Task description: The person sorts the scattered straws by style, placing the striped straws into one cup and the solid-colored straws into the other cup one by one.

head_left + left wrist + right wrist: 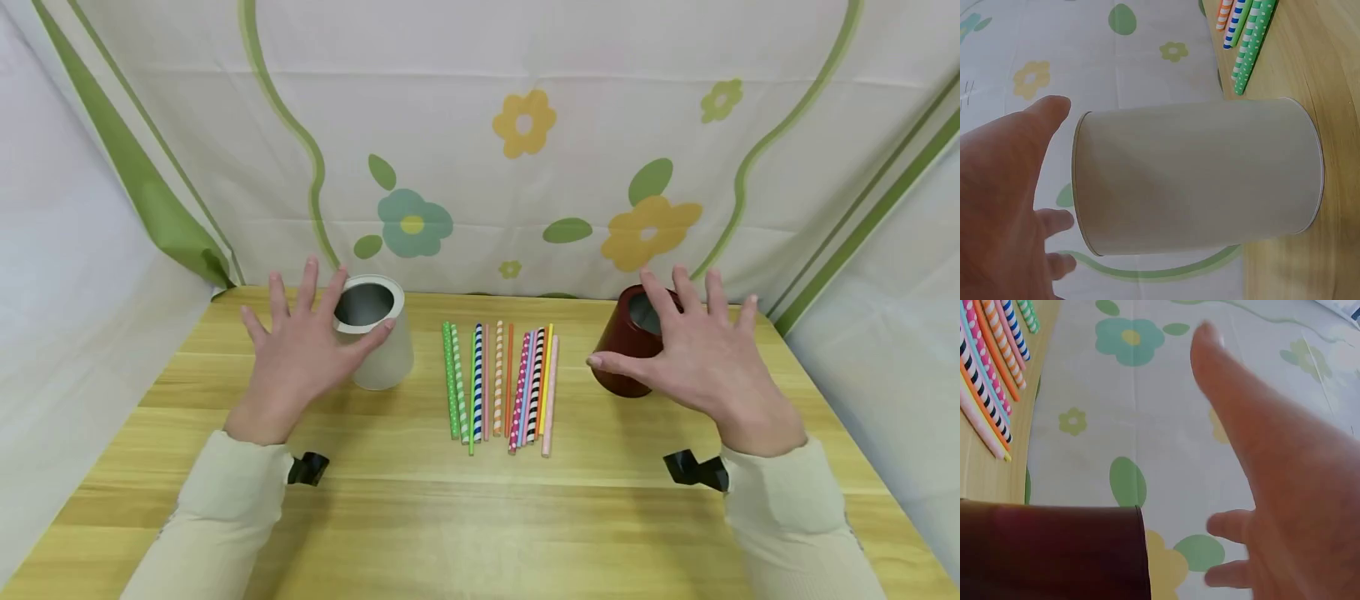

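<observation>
My left hand [300, 354] hovers at the rim of a white cylindrical container [388, 358], fingers spread and thumb apart. In the left wrist view this container [1197, 178] stands just beyond the hand [1000, 181], with a gap between them. On the other side, my right hand [708, 362] is held with spread fingers over and beside a dark red cylindrical container [621, 354], partly covering its opening. The right wrist view shows the red container's wall [1047, 550] apart from the thumb. Neither hand holds anything. Both containers are upright with open tops.
Between the containers lies a row of several paper straws [498, 383], striped, dotted and plain, in green, blue, orange, pink, black and yellow. They rest on a wooden table [480, 533]. A flower-patterned cloth [465, 142] hangs behind the table's back edge.
</observation>
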A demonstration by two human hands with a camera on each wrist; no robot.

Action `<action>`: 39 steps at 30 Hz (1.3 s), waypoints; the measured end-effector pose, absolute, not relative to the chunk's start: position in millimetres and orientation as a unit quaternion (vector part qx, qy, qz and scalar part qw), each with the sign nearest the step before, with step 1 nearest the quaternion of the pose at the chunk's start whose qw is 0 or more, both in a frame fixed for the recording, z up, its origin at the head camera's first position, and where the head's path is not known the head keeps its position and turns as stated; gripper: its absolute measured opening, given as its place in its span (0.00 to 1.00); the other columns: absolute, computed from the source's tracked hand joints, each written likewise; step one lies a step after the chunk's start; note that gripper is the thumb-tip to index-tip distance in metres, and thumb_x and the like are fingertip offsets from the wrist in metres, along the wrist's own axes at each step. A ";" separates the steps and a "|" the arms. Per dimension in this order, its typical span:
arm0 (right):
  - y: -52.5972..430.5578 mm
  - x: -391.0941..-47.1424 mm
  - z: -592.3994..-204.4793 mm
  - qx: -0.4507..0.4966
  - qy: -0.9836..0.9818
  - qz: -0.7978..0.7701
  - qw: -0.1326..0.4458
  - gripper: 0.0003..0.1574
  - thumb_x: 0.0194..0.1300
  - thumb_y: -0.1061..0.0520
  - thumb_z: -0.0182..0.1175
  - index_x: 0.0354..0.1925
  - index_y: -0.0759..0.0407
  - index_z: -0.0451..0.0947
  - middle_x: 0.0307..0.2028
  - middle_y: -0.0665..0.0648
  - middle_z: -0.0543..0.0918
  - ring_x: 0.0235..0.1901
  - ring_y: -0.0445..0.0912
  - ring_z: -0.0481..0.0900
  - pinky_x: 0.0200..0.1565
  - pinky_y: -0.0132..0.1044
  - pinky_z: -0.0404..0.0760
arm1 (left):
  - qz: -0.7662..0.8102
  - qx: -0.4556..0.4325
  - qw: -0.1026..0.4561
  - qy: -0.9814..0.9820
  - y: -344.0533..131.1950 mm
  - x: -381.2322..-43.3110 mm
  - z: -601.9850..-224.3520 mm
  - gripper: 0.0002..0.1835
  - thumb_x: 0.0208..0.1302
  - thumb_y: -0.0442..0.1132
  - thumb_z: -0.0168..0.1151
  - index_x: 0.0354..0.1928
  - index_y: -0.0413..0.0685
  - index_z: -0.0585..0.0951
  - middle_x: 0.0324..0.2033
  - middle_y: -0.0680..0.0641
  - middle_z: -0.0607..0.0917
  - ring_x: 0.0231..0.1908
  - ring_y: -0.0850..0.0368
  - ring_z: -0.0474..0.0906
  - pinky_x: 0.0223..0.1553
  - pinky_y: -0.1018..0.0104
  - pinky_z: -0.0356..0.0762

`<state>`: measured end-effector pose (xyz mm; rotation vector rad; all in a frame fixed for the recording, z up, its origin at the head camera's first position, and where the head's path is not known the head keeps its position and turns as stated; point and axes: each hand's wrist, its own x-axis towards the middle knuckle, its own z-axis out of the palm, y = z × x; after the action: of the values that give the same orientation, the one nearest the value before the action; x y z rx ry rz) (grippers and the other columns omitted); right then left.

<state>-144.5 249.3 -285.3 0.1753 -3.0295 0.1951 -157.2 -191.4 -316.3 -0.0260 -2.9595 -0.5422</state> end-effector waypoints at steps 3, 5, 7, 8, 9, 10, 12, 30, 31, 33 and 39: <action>245.5 -145.2 -287.3 0.083 -0.984 0.088 0.132 0.74 0.57 0.14 0.67 0.84 0.54 0.57 0.81 0.72 0.60 0.80 0.74 0.53 0.73 0.80 0.52 | -0.230 -0.019 0.081 -0.970 -195.8 -158.7 -318.5 0.58 0.69 0.78 0.56 0.89 0.56 0.48 0.88 0.43 0.39 0.84 0.23 0.34 0.73 0.12 0.37; 240.6 -145.0 -290.8 0.100 -0.966 0.123 0.205 0.61 0.59 0.25 0.74 0.76 0.58 0.70 0.73 0.69 0.72 0.72 0.69 0.66 0.67 0.72 0.69 | -0.288 -0.028 0.089 -0.953 -199.3 -160.1 -321.6 0.58 0.69 0.73 0.62 0.88 0.54 0.49 0.88 0.44 0.42 0.85 0.26 0.39 0.75 0.16 0.43; 234.1 -145.7 -296.7 0.119 -0.941 0.172 0.267 0.46 0.60 0.36 0.79 0.66 0.61 0.78 0.61 0.66 0.81 0.61 0.65 0.75 0.55 0.63 0.80 | -0.355 -0.029 0.085 -0.930 -203.2 -160.9 -325.1 0.58 0.68 0.68 0.69 0.88 0.54 0.50 0.88 0.46 0.45 0.85 0.30 0.44 0.77 0.20 0.48; 230.4 -145.9 -300.0 0.128 -0.926 0.202 0.293 0.39 0.60 0.41 0.80 0.60 0.62 0.81 0.55 0.65 0.84 0.55 0.62 0.78 0.49 0.56 0.82 | -0.393 -0.027 0.080 -0.916 -205.2 -161.2 -327.0 0.58 0.67 0.66 0.72 0.88 0.56 0.50 0.88 0.47 0.47 0.85 0.32 0.46 0.78 0.22 0.51; 226.6 -145.9 -303.4 0.135 -0.912 0.233 0.308 0.33 0.61 0.45 0.80 0.56 0.62 0.83 0.50 0.63 0.86 0.50 0.59 0.81 0.44 0.49 0.83 | -0.428 -0.023 0.070 -0.901 -207.0 -161.6 -329.0 0.59 0.66 0.63 0.74 0.88 0.58 0.50 0.88 0.47 0.49 0.85 0.32 0.47 0.78 0.24 0.53; 222.4 -145.7 -306.8 0.136 -0.901 0.271 0.311 0.28 0.62 0.48 0.80 0.54 0.61 0.85 0.47 0.62 0.86 0.46 0.55 0.82 0.41 0.42 0.83 | -0.461 -0.019 0.059 -0.885 -209.0 -161.8 -330.9 0.59 0.65 0.61 0.76 0.88 0.60 0.49 0.87 0.48 0.50 0.85 0.34 0.48 0.79 0.26 0.55; 214.2 -145.6 -313.8 0.136 -0.879 0.347 0.298 0.20 0.65 0.51 0.78 0.51 0.59 0.86 0.42 0.57 0.87 0.40 0.48 0.84 0.39 0.29 0.81 | -0.519 -0.011 0.038 -0.854 -212.6 -161.9 -334.8 0.60 0.65 0.56 0.78 0.88 0.63 0.49 0.87 0.49 0.52 0.85 0.36 0.51 0.80 0.31 0.56; 188.5 -163.3 -388.8 -0.053 -0.856 0.515 0.007 0.20 0.75 0.43 0.69 0.54 0.55 0.84 0.44 0.62 0.87 0.32 0.55 0.86 0.33 0.40 0.87 | -0.723 -0.019 -0.033 -0.690 -228.3 -170.0 -358.9 0.49 0.71 0.31 0.71 0.86 0.62 0.58 0.76 0.53 0.70 0.65 0.59 0.71 0.62 0.74 0.71; 187.9 -164.0 -392.7 -0.054 -0.860 0.508 -0.002 0.20 0.75 0.44 0.69 0.54 0.55 0.83 0.44 0.61 0.87 0.32 0.54 0.86 0.33 0.39 0.87 | -0.722 -0.017 -0.036 -0.690 -228.4 -170.1 -359.1 0.49 0.71 0.31 0.71 0.86 0.61 0.58 0.76 0.53 0.71 0.65 0.60 0.71 0.62 0.74 0.71; 186.5 -165.1 -399.3 -0.057 -0.868 0.494 -0.015 0.20 0.74 0.44 0.69 0.55 0.55 0.83 0.44 0.60 0.87 0.31 0.51 0.86 0.33 0.38 0.87 | -0.722 -0.015 -0.045 -0.690 -228.8 -171.0 -359.2 0.48 0.71 0.31 0.71 0.86 0.61 0.58 0.76 0.52 0.71 0.65 0.60 0.72 0.61 0.75 0.73; 183.4 -167.4 -409.9 -0.056 -0.900 0.432 -0.004 0.21 0.72 0.46 0.70 0.55 0.56 0.82 0.46 0.60 0.87 0.37 0.48 0.86 0.35 0.36 0.85 | -0.723 -0.019 -0.072 -0.687 -230.0 -174.4 -357.8 0.47 0.73 0.31 0.69 0.86 0.64 0.57 0.75 0.54 0.69 0.67 0.60 0.70 0.62 0.74 0.74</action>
<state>-167.4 183.4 -409.9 -0.1769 -2.8353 1.3596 -174.4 -230.0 -357.8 -0.0611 -2.2623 -2.3808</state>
